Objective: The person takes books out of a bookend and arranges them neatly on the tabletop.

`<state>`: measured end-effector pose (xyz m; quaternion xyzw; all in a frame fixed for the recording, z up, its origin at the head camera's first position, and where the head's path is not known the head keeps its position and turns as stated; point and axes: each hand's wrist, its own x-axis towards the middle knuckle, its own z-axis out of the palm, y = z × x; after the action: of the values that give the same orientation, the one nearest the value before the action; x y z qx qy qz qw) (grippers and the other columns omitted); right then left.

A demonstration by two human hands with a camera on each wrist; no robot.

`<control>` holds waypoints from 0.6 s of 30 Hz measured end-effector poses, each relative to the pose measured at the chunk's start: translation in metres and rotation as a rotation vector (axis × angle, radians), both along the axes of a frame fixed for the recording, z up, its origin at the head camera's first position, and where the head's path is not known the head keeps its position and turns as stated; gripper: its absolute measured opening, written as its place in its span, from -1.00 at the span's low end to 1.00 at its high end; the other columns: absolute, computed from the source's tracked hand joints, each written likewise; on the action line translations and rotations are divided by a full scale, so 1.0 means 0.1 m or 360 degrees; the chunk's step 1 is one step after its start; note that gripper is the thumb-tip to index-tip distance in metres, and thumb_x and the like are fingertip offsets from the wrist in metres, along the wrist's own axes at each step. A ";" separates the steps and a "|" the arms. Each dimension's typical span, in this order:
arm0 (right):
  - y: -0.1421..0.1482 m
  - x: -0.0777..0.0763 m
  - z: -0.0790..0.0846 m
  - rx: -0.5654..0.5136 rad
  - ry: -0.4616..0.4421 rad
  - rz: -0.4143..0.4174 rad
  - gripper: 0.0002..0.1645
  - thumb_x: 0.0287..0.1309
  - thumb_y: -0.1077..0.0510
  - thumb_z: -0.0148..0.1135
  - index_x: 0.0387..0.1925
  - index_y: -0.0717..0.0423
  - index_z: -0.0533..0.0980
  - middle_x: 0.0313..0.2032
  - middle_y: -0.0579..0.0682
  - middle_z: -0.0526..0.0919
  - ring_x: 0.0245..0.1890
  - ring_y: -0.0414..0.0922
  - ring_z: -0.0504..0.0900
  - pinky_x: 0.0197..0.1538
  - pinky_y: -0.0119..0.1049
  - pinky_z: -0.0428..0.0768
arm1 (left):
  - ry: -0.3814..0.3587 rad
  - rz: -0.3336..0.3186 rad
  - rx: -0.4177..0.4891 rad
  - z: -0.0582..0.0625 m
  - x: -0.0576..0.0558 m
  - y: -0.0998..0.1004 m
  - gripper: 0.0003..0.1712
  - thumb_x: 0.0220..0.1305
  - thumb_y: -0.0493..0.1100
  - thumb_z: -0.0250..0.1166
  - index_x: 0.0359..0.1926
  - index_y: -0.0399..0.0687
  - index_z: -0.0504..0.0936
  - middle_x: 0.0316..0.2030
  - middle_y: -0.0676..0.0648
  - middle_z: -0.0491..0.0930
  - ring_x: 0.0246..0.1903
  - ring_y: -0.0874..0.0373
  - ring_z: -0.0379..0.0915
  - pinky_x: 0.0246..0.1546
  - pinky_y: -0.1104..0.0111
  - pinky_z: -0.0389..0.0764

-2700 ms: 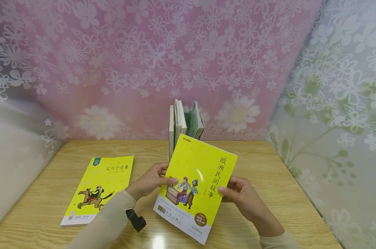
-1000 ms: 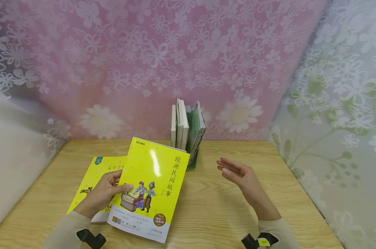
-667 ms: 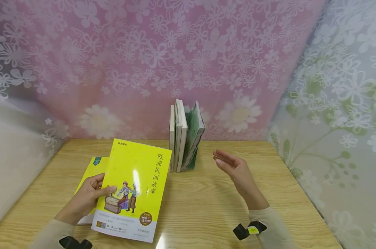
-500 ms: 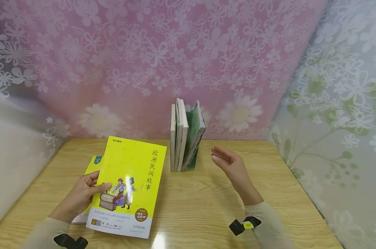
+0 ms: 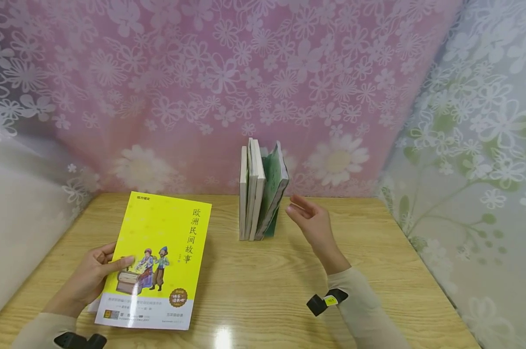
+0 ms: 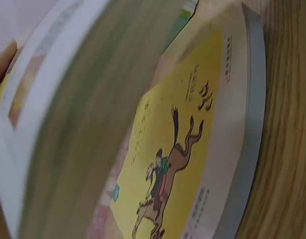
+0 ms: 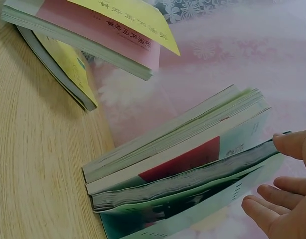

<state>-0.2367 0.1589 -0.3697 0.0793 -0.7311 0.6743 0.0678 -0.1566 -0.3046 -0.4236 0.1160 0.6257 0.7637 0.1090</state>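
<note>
My left hand (image 5: 90,271) grips a yellow paperback book (image 5: 167,228) by its left edge, thumb on the cover. In the right wrist view that book's cover (image 7: 138,15) stands partly lifted off a pink page. Under it lies a second yellow book (image 6: 167,169) with a galloping horse, mostly hidden in the head view. My right hand (image 5: 313,223) is beside a green book (image 5: 273,179), the rightmost of the standing row, which leans to the right. Its fingers are loosely bent and hold nothing; in the right wrist view the thumb (image 7: 289,144) overlaps that book's top corner.
Several pale-edged books (image 5: 250,194) stand upright together at the back middle of the wooden table (image 5: 254,291). A pink flowered curtain (image 5: 202,97) rises behind, with a pale flowered one (image 5: 476,145) at the right.
My left hand has carried the yellow book left, over the horse book. My right hand let go of it and has moved left to the green book's side.
</note>
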 end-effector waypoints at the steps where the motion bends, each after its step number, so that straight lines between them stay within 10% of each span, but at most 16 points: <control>1: -0.01 -0.01 0.00 -0.0006 0.0005 -0.0004 -0.42 0.21 0.26 0.27 0.26 0.27 0.39 0.23 0.22 0.46 0.20 0.08 0.49 0.04 -0.47 0.55 | -0.0006 0.0010 0.0000 -0.01 0.01 -0.03 -0.53 0.41 -0.44 -0.01 0.02 0.19 0.62 -0.18 -0.05 0.72 -0.26 0.01 0.69 -0.29 0.20 0.69; 18: -0.24 -0.25 0.03 0.0033 0.0135 -0.0128 -0.42 0.13 0.25 0.34 0.20 0.30 0.45 0.13 0.24 0.54 0.12 0.09 0.56 0.05 -0.27 0.60 | -0.0294 0.0162 -0.0136 -0.17 -0.04 -0.32 -0.66 0.42 -0.30 0.07 -0.11 0.29 0.63 -0.25 -0.04 0.73 -0.28 -0.01 0.69 -0.29 0.15 0.69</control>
<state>-0.2614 0.1344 -0.3663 0.0790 -0.7371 0.6594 0.1250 -0.1607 -0.3364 -0.4407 0.0084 0.6500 0.7483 0.1321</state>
